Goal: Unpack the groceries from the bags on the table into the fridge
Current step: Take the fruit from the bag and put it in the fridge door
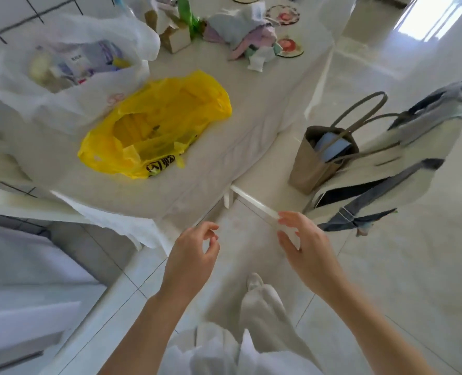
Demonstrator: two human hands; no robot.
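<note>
Hands between items: left hand [194, 250] and right hand [303, 239] hang loosely curled, holding nothing, off the table's near edge. Crumpled yellow plastic bag [156, 125] and white plastic bag [70, 69] await; next, probably, reaching in.

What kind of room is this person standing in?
Most likely a home kitchen or dining area. A table under a pale cloth holds a yellow plastic bag and a white shopping bag of groceries, the floor is glossy tile, and a tote bag stands nearby.

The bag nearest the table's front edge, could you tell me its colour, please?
Yellow bag, with black print, in the head view.
</note>
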